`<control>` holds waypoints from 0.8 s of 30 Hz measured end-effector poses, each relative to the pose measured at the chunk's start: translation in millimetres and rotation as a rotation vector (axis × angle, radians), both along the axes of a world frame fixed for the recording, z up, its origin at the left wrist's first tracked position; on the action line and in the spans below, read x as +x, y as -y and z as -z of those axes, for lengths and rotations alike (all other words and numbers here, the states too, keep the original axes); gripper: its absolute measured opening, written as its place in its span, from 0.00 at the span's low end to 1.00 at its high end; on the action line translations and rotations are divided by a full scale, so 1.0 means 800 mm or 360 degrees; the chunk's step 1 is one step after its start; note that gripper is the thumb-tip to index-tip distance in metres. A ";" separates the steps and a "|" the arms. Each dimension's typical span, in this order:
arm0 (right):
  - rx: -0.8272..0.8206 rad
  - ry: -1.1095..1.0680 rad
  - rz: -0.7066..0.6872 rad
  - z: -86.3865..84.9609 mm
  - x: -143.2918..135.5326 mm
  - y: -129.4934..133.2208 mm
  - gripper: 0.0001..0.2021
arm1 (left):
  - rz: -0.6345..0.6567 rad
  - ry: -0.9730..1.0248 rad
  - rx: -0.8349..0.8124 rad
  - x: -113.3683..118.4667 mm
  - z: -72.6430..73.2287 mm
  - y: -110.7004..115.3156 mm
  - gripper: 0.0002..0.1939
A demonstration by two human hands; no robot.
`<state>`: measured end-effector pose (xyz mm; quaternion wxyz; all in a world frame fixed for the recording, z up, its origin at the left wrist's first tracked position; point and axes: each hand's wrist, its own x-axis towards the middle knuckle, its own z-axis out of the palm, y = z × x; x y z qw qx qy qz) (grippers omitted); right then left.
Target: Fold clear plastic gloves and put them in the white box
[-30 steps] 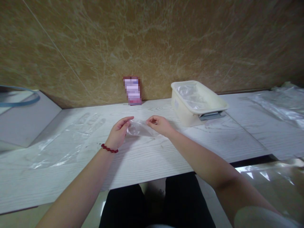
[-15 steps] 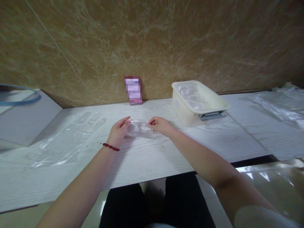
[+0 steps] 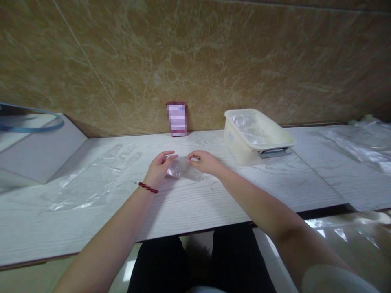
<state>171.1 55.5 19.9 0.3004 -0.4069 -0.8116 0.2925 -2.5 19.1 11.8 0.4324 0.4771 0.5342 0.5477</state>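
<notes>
A small clear plastic bag [image 3: 183, 169] is stretched between my two hands, just above the white wood-grain table [image 3: 183, 211]. My left hand [image 3: 160, 167], with a red bead bracelet at the wrist, pinches the bag's left end between thumb and fingers. At the bag's upper right, my right hand [image 3: 204, 161] grips its edge with thumb and forefinger. Whether the bag holds anything is too faint to tell.
A cream bin [image 3: 241, 146] with plastic bags inside stands right of my hands. Flat clear plastic [image 3: 91, 179] lies at left, beside a white box [image 3: 45, 154]. A blurred phone-like object [image 3: 177, 119] leans on the wall. More plastic [image 3: 366, 138] lies far right.
My hands have come slightly closer together, and the bag between them looks less taut and more crumpled. The whole view has shifted a little.
</notes>
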 end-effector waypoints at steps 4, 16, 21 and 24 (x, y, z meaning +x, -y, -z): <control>-0.0286 -0.0148 -0.0080 0.002 -0.003 -0.009 0.08 | 0.0101 0.0065 -0.0010 0.000 -0.004 0.002 0.18; -0.0753 -0.0179 0.0147 0.007 0.000 -0.016 0.11 | -0.0071 0.0075 -0.0183 -0.003 0.004 -0.002 0.14; -0.0454 0.0137 0.0269 0.007 0.001 -0.017 0.09 | -0.0167 -0.0399 -0.0189 -0.007 0.025 -0.008 0.14; -0.0295 0.0283 0.0311 0.007 0.001 -0.018 0.10 | -0.0193 -0.0544 -0.0200 -0.009 0.028 -0.010 0.12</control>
